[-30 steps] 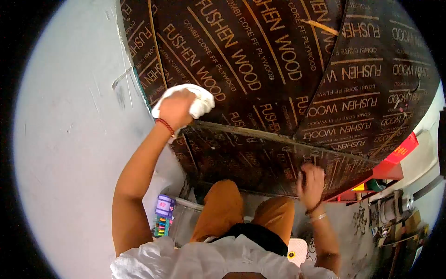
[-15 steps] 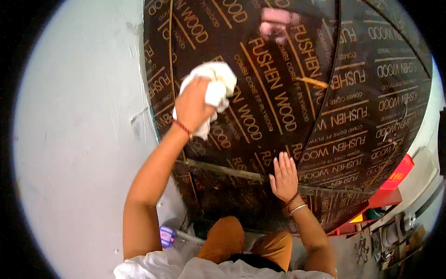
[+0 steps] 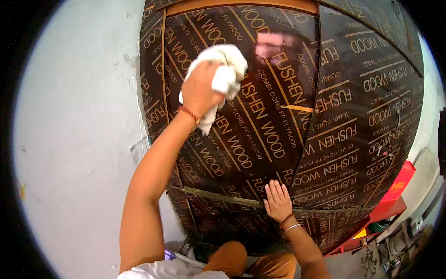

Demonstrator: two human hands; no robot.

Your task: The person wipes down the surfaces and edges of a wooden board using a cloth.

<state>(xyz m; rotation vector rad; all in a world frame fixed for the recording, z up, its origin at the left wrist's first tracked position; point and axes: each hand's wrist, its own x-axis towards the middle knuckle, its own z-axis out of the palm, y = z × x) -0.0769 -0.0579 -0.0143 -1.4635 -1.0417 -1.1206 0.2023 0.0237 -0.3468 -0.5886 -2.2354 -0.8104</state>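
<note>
My left hand point(image 3: 200, 92) is closed around a bunched white cloth point(image 3: 227, 60), pressed against dark brown plywood point(image 3: 265, 121) printed with yellow lettering. Part of the cloth hangs below the fingers. Lower down and to the right, my right hand point(image 3: 278, 203) lies flat near the front edge of the plywood top, fingers stretched out and holding nothing. A thin yellowish strip point(image 3: 297, 108) shows on the surface between the hands and the seam on the right.
A pale wall point(image 3: 83, 130) borders the plywood on the left. Seams divide the surface into panels, with a bare wood-coloured strip point(image 3: 246, 6) at the far side. On the right stand a red box point(image 3: 400, 180) and dark cluttered items point(image 3: 395, 244). My knees point(image 3: 232, 258) are below the front edge.
My view has tilted farther up the plywood, showing the far wooden strip. The left hand has slid the cloth farther away across the surface. My right hand stays flat near the edge.
</note>
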